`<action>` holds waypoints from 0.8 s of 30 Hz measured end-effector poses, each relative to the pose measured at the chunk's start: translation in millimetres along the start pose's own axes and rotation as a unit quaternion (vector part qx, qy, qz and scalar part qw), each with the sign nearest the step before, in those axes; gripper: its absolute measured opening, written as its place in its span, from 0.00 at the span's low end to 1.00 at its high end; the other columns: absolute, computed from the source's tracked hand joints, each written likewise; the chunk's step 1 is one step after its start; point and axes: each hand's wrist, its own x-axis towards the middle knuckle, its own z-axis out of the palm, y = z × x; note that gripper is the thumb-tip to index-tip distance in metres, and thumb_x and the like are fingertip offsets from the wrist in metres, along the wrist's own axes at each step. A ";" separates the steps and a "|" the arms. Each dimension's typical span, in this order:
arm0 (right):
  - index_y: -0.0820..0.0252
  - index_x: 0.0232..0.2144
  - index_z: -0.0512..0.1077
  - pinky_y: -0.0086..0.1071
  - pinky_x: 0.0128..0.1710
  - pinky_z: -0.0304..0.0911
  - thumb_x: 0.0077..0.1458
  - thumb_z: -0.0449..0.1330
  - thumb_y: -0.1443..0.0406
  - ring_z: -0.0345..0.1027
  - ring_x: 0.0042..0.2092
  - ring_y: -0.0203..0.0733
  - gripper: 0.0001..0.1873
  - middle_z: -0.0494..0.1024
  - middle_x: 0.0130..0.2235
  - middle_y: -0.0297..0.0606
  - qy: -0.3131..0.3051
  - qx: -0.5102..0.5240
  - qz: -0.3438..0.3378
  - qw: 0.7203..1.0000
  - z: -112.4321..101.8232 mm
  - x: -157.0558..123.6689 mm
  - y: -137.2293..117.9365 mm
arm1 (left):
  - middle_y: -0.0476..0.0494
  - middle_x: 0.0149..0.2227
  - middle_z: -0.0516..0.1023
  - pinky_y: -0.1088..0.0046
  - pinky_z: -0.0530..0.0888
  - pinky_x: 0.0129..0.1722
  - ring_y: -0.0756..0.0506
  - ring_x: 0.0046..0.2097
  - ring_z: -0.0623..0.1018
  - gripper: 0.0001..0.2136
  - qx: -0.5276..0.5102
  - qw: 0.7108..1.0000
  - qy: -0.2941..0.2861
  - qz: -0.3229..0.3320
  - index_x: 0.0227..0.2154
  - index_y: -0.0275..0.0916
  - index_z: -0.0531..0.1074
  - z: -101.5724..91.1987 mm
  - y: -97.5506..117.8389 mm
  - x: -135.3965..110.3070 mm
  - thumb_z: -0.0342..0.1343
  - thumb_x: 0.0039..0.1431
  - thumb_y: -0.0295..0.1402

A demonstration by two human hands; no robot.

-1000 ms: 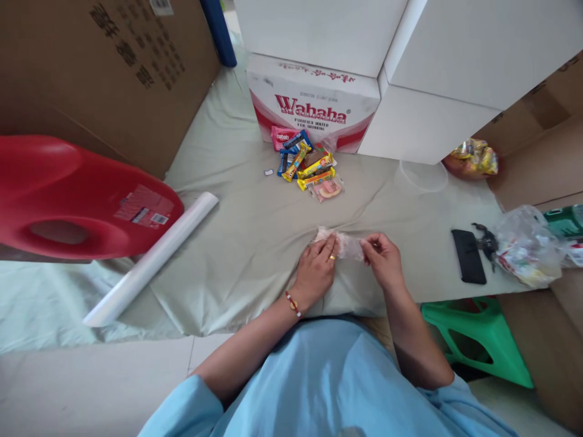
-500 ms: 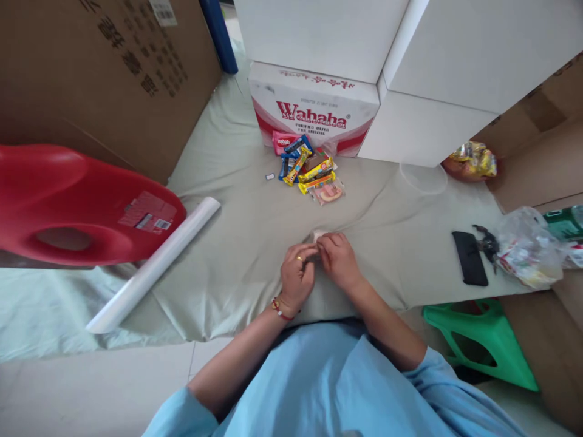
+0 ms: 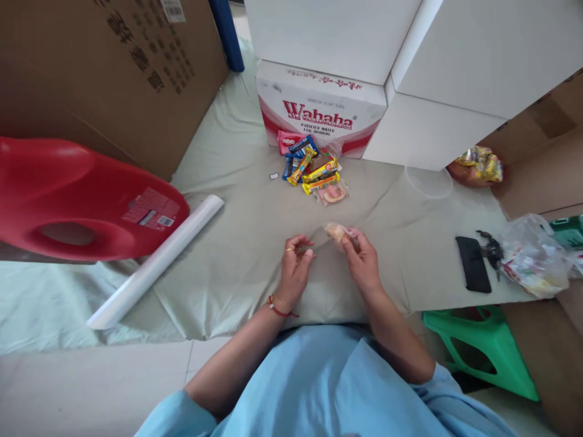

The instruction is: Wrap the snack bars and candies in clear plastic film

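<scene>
Between the thumb and fingers of my right hand (image 3: 362, 257) is a small pale-tan wrapped snack (image 3: 336, 232); its exact kind is unclear. My left hand (image 3: 295, 267) is apart from it, fingers loosely curved, with a gap to the thumb and nothing seen in it. Beyond both hands lies a pile of small packaged snacks: yellow-wrapped bars (image 3: 320, 172), blue packets (image 3: 291, 164), a pink packet (image 3: 288, 141) and a clear packet with a pink-and-cream sweet (image 3: 333, 192).
A Wahaha carton (image 3: 319, 109) stands behind the snacks. To the left are a white roll (image 3: 159, 261) and a red jug (image 3: 91, 200). Rightward are a clear round container (image 3: 428, 182), a black phone (image 3: 473, 264), keys (image 3: 494, 252) and a plastic bag (image 3: 532, 258). A green stool (image 3: 501, 358) stands below.
My hands were together around the snack; now they are apart. The left hand has let go, and the right has moved rightward with the snack, which shows more fully.
</scene>
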 end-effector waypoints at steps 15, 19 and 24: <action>0.54 0.60 0.73 0.45 0.59 0.69 0.70 0.56 0.49 0.74 0.55 0.50 0.25 0.79 0.52 0.46 -0.178 0.020 -0.007 0.984 -0.8 -22.5 -5.7 | 0.41 0.41 0.83 0.66 0.76 0.44 0.44 0.42 0.80 0.23 0.071 0.988 -0.134 -0.032 0.48 0.38 0.77 -3.2 7.2 6.7 0.49 0.73 0.53; 0.51 0.60 0.71 0.41 0.50 0.73 0.66 0.62 0.49 0.77 0.48 0.46 0.25 0.81 0.49 0.41 -0.059 0.034 0.032 0.997 -60.6 20.1 2.2 | 0.43 0.38 0.83 0.68 0.75 0.41 0.45 0.39 0.80 0.22 0.074 0.983 -0.165 -0.038 0.47 0.39 0.77 -4.5 8.8 5.9 0.47 0.74 0.51; 0.66 0.67 0.62 0.34 0.46 0.68 0.73 0.52 0.61 0.74 0.47 0.42 0.25 0.77 0.52 0.56 0.230 -0.299 0.016 0.926 -188.2 148.7 21.0 | 0.44 0.37 0.83 0.69 0.75 0.39 0.46 0.36 0.80 0.15 0.140 0.975 -0.175 -0.016 0.46 0.40 0.77 0.8 6.3 5.4 0.51 0.72 0.44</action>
